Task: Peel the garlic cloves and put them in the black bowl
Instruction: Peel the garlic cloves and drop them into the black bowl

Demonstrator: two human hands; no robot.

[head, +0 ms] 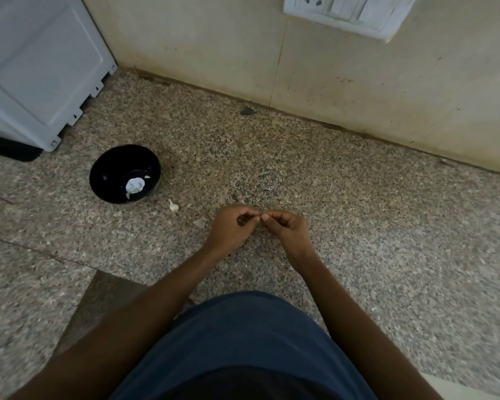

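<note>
Head view: at the far left a pale grey appliance (pixel 38 67) stands on the speckled stone surface (pixel 358 226), its lower corner close to the black bowl (pixel 104 168). The bowl sits upright on the surface and holds a white lump of garlic (pixel 134 185) with a couple of pale peeled cloves (pixel 147 177) beside it on the bowl's floor. Just right of the bowl, apart from its rim, a single unpeeled garlic clove (pixel 173 206) lies on the surface, and a thin scrap of skin (pixel 200 223) lies a little farther right. Next comes the left hand (pixel 228 226), fingers curled, its thumb and forefinger tips meeting those of the right hand (pixel 286 226), which is curled the same way. Both hands pinch something small between their tips; it is too hidden to make out clearly. The hands hover just above the surface. Behind, a beige wall (pixel 358 90) carries a white switch plate (pixel 347 13) at the upper right.
</note>
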